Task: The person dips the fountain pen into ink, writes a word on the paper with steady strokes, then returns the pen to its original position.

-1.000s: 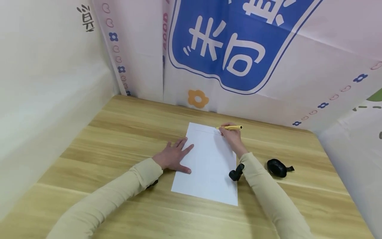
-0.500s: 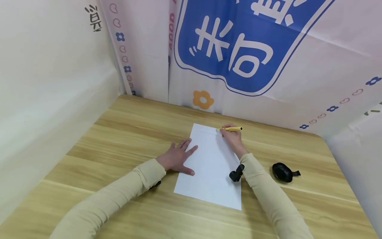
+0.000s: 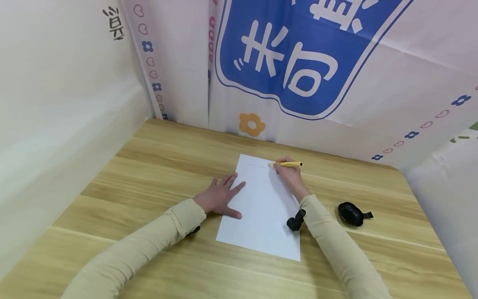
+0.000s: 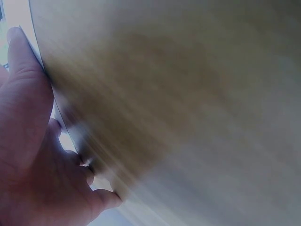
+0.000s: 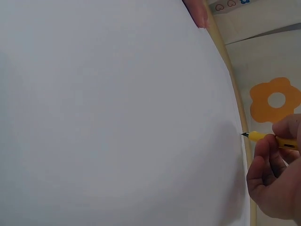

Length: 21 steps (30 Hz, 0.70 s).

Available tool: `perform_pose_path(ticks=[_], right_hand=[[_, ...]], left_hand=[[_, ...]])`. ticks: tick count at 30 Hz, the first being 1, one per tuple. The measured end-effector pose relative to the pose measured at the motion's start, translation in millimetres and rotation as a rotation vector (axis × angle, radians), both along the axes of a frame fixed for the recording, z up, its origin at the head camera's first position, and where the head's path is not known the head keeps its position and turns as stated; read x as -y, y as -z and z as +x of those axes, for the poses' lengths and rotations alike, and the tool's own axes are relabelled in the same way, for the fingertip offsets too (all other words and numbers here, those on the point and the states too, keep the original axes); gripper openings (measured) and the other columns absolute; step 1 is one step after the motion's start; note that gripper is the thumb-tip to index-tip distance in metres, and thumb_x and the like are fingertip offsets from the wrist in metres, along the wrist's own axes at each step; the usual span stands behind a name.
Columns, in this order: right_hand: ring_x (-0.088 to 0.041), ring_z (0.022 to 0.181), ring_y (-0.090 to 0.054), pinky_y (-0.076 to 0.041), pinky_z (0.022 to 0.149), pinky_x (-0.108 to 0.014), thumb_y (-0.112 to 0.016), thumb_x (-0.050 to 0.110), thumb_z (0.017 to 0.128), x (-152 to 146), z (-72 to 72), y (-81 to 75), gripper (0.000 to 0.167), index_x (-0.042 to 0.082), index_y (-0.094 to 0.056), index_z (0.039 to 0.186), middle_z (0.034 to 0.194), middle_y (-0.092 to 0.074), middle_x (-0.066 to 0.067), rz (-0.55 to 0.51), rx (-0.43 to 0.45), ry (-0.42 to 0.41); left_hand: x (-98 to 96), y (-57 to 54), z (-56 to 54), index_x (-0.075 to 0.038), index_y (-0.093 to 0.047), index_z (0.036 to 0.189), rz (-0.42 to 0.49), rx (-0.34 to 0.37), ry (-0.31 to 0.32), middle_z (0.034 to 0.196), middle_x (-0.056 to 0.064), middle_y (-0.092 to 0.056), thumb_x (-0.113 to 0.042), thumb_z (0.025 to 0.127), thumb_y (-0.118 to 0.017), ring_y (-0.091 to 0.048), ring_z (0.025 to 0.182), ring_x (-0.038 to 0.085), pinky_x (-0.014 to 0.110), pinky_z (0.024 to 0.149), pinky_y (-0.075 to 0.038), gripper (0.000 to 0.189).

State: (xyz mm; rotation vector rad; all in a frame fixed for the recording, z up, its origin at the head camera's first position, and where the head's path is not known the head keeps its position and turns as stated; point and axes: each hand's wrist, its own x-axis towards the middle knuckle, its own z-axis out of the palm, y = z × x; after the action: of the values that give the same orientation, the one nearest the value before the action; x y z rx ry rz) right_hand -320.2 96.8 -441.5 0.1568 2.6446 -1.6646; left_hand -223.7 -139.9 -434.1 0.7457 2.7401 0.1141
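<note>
A white sheet of paper (image 3: 257,216) lies on the wooden table. My left hand (image 3: 218,197) rests on its left edge with fingers spread; the left wrist view shows the thumb (image 4: 23,56) along the paper's border. Near the sheet's top right, my right hand (image 3: 291,174) pinches a yellow fountain pen (image 3: 293,164) between thumb and fingers. In the right wrist view the pen's dark nib (image 5: 245,135) points at the paper close to its far edge. A thin line (image 3: 255,165) runs across the top of the sheet, with a short upright stroke beside the nib.
A small black oval object with a short strap (image 3: 351,214) lies on the table (image 3: 179,261) right of my right forearm. Printed fabric walls (image 3: 179,74) stand behind the table and at both sides. Black wrist cameras (image 3: 296,221) sit at my cuffs.
My right hand has brought the pen tip slightly down the sheet, and a short upright stroke now shows there. My left hand stays put on the paper. The head view has shifted slightly.
</note>
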Motion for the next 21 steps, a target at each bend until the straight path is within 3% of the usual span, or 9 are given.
perform_pose_path(ticks=[8, 21], right_hand=[[-0.003, 0.064, -0.054, -0.044, 0.059, -0.015, -0.066, 0.016, 0.085, -4, 6.5, 0.6, 0.018, 0.005, -0.065, 0.1, 0.075, -0.059, 0.006, -0.057, 0.028, -0.012], [-0.004, 0.064, -0.055, -0.044, 0.059, -0.016, -0.067, 0.017, 0.084, -6, 19.4, 2.7, 0.019, 0.006, -0.066, 0.1, 0.069, -0.059, 0.007, -0.045, 0.03, -0.034]], left_hand=[[0.1, -1.9, 0.7, -0.017, -0.013, 0.153, -0.012, 0.0, 0.007, 0.159, 0.02, -0.001, -0.068, 0.08, -0.057, -0.005, 0.148, 0.035, 0.065, 0.11, -0.02, 0.1], [1.1, -0.8, 1.2, -0.015, -0.016, 0.153, 0.01, -0.021, 0.022, 0.158, 0.022, -0.004, -0.068, 0.08, -0.057, -0.008, 0.147, 0.038, 0.066, 0.108, -0.021, 0.1]])
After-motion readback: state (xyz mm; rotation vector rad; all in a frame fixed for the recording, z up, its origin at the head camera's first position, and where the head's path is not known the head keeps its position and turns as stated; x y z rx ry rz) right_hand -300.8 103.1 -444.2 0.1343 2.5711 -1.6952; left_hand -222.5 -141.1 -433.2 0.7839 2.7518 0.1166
